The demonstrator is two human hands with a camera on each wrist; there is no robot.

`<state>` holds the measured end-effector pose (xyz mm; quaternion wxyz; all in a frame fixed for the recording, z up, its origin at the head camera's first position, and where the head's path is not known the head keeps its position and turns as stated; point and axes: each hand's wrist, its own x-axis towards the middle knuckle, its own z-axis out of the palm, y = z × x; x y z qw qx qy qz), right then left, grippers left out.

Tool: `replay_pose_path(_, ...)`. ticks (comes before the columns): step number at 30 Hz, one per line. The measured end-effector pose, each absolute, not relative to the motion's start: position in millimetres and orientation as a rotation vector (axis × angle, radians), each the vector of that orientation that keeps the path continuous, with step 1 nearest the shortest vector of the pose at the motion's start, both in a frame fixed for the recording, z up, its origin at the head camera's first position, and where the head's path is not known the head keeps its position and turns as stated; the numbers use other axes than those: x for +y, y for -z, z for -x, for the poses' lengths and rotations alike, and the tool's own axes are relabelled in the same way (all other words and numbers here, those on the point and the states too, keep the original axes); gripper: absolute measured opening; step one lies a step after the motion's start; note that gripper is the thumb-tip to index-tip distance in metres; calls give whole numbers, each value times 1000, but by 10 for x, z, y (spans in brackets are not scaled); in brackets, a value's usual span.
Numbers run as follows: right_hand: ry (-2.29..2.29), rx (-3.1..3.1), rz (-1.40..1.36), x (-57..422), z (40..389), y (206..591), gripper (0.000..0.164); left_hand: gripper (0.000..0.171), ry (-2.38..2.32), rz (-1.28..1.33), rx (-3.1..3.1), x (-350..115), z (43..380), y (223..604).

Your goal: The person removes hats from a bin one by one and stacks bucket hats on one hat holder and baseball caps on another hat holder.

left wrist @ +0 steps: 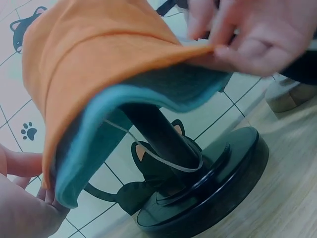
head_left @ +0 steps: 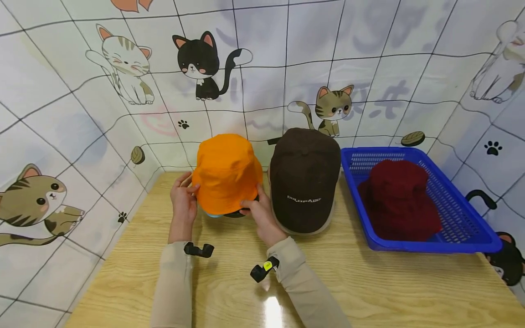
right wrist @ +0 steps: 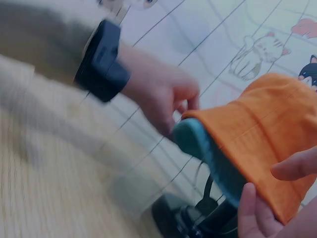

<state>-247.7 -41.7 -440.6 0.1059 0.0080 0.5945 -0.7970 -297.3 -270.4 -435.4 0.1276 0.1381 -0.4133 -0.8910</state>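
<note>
An orange bucket hat [head_left: 225, 168] sits over a black stand, whose round base [left wrist: 247, 168] and post show in the left wrist view. Under its brim a teal layer [left wrist: 94, 129] hangs lower; I cannot tell if it is lining or a second hat. A thin pale cord loops beside the post. My left hand [head_left: 184, 200] pinches the brim at the left side, thumb on the outside. At the front right, my right hand [head_left: 262, 212] pinches the brim edge between thumb and fingers.
Close on the right stands a dark brown cap [head_left: 305, 173] with pale lettering. Further right, a blue basket [head_left: 434, 247] holds a dark red bucket hat [head_left: 398, 200]. Cat-patterned sheeting [head_left: 266, 91] rises behind and beside the wooden table [head_left: 229, 282].
</note>
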Motion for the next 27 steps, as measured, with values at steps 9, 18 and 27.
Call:
replay_pose_path(9, 2223, 1712, -36, -289, 2330, 4142, 85, 42, 2424, -423, -1351, -2666, 2965, 4341)
replay_pose_path(18, 1990, 1833, 264, -77, 2040, 3746, 71, 34, 2243, -470, -1481, -2647, 2917, 4293)
replay_pose_path(27, 2001, 1825, 712, 445, 1903, 3419, 35, 8, 1899, -299, -1399, -2447, 2766, 4016)
